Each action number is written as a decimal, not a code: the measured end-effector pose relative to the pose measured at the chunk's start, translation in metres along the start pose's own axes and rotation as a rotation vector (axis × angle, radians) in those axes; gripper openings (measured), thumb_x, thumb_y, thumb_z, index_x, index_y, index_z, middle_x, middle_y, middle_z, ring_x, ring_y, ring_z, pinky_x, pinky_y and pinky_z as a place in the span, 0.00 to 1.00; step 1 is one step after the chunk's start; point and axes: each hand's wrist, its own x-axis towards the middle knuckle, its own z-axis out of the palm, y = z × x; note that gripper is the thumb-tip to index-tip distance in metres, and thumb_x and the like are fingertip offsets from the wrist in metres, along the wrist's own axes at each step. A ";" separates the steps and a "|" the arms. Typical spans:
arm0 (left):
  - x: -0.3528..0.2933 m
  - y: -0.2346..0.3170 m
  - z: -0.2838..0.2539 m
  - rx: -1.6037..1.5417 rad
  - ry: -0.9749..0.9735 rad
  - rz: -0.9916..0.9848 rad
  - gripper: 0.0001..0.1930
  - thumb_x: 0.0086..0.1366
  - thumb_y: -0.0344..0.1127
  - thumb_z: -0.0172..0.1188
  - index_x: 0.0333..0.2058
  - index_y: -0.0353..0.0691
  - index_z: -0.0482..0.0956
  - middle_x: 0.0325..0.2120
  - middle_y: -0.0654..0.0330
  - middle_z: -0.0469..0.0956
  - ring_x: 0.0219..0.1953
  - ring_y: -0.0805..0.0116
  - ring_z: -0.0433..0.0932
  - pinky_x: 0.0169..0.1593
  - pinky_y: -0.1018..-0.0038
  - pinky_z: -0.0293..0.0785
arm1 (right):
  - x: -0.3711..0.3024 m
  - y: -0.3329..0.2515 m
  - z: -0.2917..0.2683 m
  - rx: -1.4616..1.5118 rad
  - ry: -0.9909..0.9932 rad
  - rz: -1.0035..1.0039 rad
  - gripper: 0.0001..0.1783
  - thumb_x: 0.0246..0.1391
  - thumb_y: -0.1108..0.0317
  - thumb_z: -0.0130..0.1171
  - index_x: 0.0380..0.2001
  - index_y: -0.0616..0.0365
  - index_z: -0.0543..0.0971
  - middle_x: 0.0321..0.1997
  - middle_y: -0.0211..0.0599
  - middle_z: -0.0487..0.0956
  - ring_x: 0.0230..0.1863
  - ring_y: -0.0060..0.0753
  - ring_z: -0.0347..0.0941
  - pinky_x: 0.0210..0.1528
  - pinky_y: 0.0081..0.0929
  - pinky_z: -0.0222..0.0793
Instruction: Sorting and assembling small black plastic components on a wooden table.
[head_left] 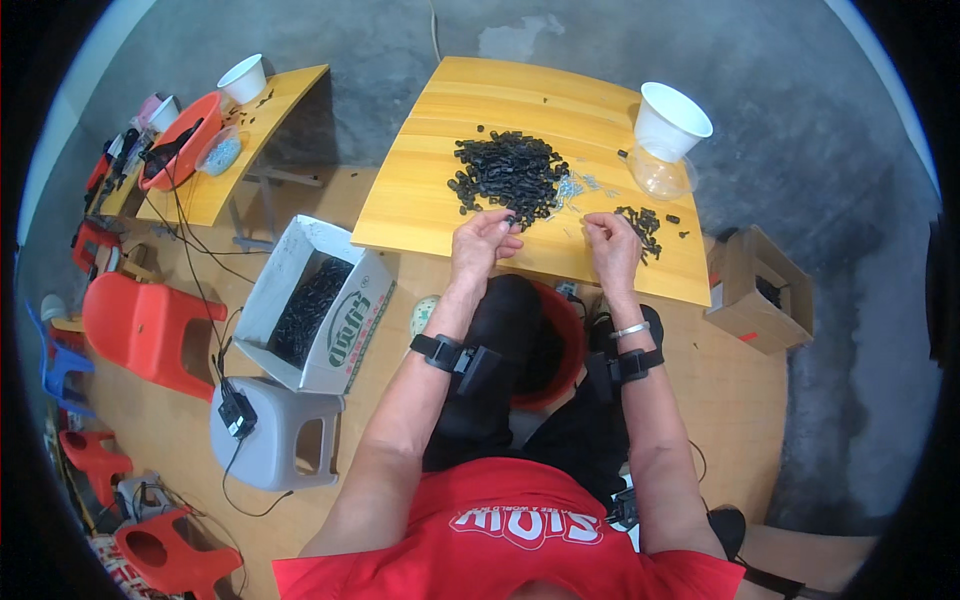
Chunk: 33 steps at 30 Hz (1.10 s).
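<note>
My left hand point(485, 242) is closed at the table's near edge, pinching a small black plastic part point(511, 221) between thumb and fingers. To its right, my right hand point(613, 248) has its fingertips pressed together; whatever is in them is too small to make out. A large heap of small black plastic parts point(508, 168) lies just beyond my left hand. Thin silver metal pieces point(570, 188), maybe screws or pins, are scattered at the heap's right side. Beside my right hand is a smaller pile of black parts point(645, 228).
On the wooden table point(430, 170) stand a white tub point(672, 118) and a clear plastic bowl point(662, 180). A white box point(365, 325) of black parts, a grey stool point(262, 440) and a red chair point(150, 325) are left. An open cardboard box point(755, 310) stands right; a red basin point(570, 365) sits between my legs.
</note>
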 end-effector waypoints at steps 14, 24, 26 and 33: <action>0.008 -0.012 0.022 0.000 -0.107 0.019 0.08 0.62 0.22 0.48 0.39 0.36 0.73 0.31 0.59 0.78 0.29 0.73 0.78 0.33 0.82 0.75 | -0.007 0.010 0.013 0.026 -0.133 -0.002 0.05 0.43 0.69 0.61 0.24 0.56 0.78 0.25 0.37 0.76 0.25 0.37 0.75 0.30 0.29 0.70; 0.011 -0.009 0.018 -0.082 -0.062 0.021 0.08 0.64 0.24 0.47 0.40 0.34 0.71 0.32 0.55 0.77 0.30 0.70 0.78 0.35 0.78 0.77 | 0.003 0.018 0.009 -0.006 -0.097 0.014 0.04 0.40 0.71 0.61 0.23 0.57 0.77 0.23 0.36 0.76 0.25 0.34 0.73 0.29 0.28 0.69; 0.012 -0.009 0.013 -0.156 0.005 0.039 0.08 0.64 0.24 0.46 0.42 0.32 0.70 0.33 0.53 0.76 0.30 0.69 0.78 0.36 0.77 0.78 | 0.003 0.011 0.012 -0.061 -0.076 -0.035 0.04 0.40 0.71 0.61 0.23 0.56 0.77 0.24 0.36 0.75 0.26 0.36 0.73 0.30 0.29 0.69; 0.010 -0.014 0.013 -0.252 0.103 0.137 0.09 0.64 0.24 0.46 0.43 0.32 0.68 0.34 0.53 0.74 0.31 0.69 0.78 0.36 0.77 0.78 | 0.001 -0.014 0.031 0.013 -0.062 -0.220 0.05 0.41 0.70 0.61 0.26 0.51 0.80 0.28 0.36 0.74 0.29 0.39 0.73 0.33 0.31 0.70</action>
